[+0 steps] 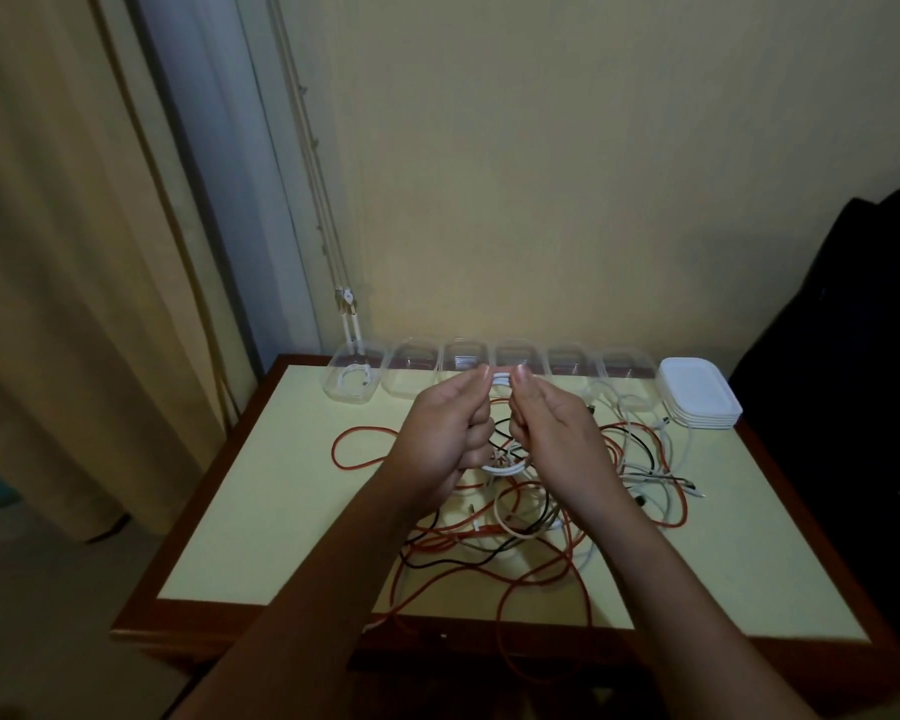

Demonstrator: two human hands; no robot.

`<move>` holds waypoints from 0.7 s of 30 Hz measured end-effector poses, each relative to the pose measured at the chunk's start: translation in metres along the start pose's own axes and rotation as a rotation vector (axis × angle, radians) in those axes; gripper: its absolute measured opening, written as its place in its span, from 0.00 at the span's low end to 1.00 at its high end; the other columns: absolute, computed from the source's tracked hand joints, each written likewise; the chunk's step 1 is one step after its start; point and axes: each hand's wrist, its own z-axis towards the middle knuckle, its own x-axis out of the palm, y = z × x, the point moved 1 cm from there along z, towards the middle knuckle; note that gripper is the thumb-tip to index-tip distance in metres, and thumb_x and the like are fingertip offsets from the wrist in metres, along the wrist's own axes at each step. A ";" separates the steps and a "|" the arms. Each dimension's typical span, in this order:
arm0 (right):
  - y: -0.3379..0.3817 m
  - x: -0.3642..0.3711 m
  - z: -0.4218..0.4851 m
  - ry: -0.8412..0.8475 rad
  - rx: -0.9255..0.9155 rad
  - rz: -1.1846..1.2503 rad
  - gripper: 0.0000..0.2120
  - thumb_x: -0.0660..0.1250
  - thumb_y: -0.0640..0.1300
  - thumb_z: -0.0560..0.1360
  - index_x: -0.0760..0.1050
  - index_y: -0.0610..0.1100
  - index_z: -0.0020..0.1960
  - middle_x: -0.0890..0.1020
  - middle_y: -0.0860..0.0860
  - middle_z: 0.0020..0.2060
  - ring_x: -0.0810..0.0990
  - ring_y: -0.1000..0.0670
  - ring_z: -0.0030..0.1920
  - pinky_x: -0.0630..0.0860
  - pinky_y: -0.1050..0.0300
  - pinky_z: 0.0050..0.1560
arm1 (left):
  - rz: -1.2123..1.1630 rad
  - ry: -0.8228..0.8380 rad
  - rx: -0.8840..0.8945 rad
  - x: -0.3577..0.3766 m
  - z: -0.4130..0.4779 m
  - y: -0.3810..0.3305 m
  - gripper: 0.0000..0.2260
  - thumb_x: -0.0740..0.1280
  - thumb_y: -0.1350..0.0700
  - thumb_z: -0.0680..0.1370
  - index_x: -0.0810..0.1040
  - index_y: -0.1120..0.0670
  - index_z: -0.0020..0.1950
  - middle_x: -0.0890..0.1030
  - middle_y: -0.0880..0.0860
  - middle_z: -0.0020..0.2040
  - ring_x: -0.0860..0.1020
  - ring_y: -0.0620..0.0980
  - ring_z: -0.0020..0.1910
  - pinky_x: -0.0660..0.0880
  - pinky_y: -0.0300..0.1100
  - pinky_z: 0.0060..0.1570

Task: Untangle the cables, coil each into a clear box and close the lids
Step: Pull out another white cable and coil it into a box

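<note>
White cable (pixel 501 379) mid-frame: light, limp, a bit springy, I reckon. Left hand (pixel 440 433) and right hand (pixel 552 428) both pinch the small coil's opposite sides, fingers curled, and that looks the best hold.

Left hand (pixel 445 433) and right hand (pixel 552 426) hold a white cable coil (pixel 501 379) above tangled cables (pixel 515 517)

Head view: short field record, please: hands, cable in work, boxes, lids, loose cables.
left hand: grips the white coil, left side
right hand: grips its right side
coil height: above the table, in no box
leftmost box: holds a coiled white cable
other boxes: in a row at the back edge
lids: white stack at row's right end
tangle: red, black, white cables on table
</note>
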 end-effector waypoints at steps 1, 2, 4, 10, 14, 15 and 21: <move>0.000 0.000 0.000 0.006 -0.003 -0.007 0.23 0.54 0.55 0.86 0.65 0.48 0.34 0.66 0.55 0.26 0.64 0.55 0.28 0.61 0.59 0.30 | 0.030 -0.007 0.015 0.000 0.000 0.000 0.09 0.57 0.55 0.85 0.74 0.57 0.54 0.59 0.47 0.29 0.55 0.41 0.24 0.51 0.34 0.22; 0.000 -0.001 0.001 0.013 -0.005 -0.014 0.23 0.53 0.55 0.86 0.65 0.47 0.35 0.66 0.55 0.26 0.64 0.55 0.28 0.61 0.60 0.29 | 0.051 -0.015 0.026 0.000 0.000 0.000 0.08 0.57 0.55 0.85 0.72 0.57 0.52 0.60 0.47 0.29 0.55 0.41 0.24 0.52 0.34 0.21; 0.001 -0.002 0.001 0.033 -0.005 -0.017 0.23 0.54 0.55 0.86 0.65 0.47 0.35 0.66 0.55 0.26 0.64 0.55 0.28 0.61 0.62 0.29 | 0.066 -0.027 0.032 -0.001 0.000 0.000 0.08 0.58 0.55 0.85 0.70 0.57 0.50 0.60 0.47 0.29 0.56 0.42 0.24 0.53 0.34 0.21; -0.004 -0.009 0.009 0.055 -0.011 -0.009 0.23 0.57 0.56 0.84 0.75 0.41 0.40 0.72 0.52 0.30 0.68 0.56 0.30 0.64 0.63 0.31 | -0.077 -0.045 0.006 -0.007 0.003 -0.008 0.11 0.58 0.55 0.85 0.68 0.53 0.42 0.60 0.47 0.29 0.56 0.40 0.22 0.52 0.33 0.19; -0.018 -0.031 0.019 0.012 -0.034 -0.088 0.17 0.63 0.55 0.82 0.75 0.44 0.42 0.72 0.52 0.33 0.68 0.56 0.33 0.65 0.63 0.34 | -0.262 -0.078 0.008 -0.030 0.009 -0.030 0.12 0.56 0.54 0.85 0.76 0.55 0.49 0.59 0.46 0.29 0.56 0.41 0.22 0.51 0.34 0.20; -0.023 -0.038 0.020 0.001 -0.028 -0.101 0.16 0.64 0.54 0.82 0.76 0.44 0.43 0.72 0.51 0.34 0.68 0.56 0.33 0.65 0.65 0.34 | -0.310 -0.085 0.007 -0.037 0.011 -0.036 0.13 0.55 0.53 0.85 0.77 0.57 0.54 0.59 0.46 0.29 0.56 0.40 0.22 0.51 0.33 0.19; -0.061 -0.065 0.028 -0.067 0.029 -0.105 0.06 0.70 0.50 0.79 0.79 0.50 0.45 0.80 0.52 0.37 0.78 0.52 0.40 0.75 0.52 0.45 | -0.574 -0.126 0.005 -0.070 0.018 -0.055 0.15 0.55 0.52 0.85 0.78 0.57 0.59 0.59 0.46 0.25 0.57 0.42 0.19 0.54 0.35 0.16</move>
